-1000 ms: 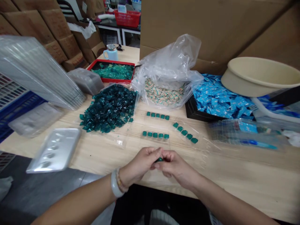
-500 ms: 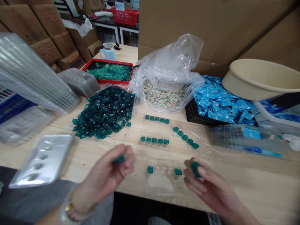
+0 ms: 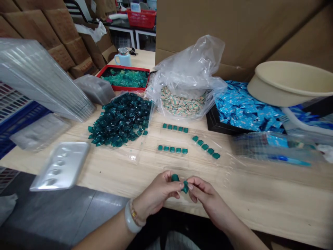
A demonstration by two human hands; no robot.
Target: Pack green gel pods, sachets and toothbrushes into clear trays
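I see my left hand (image 3: 158,191) and right hand (image 3: 212,203) nearly closed at the table's (image 3: 260,187) six o'clock, their grips pinching one green faceted piece (image 3: 185,188), which uneven fingertip pressure could squirt loose.

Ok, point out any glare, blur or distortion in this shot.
Head view: whitish glare on the clear plastic bag and molded plastic tray; cream basin looks stretched toward the right edge; distant red basket slightly soft.

A light blue mug (image 3: 124,59) stands near a red basket (image 3: 141,19).
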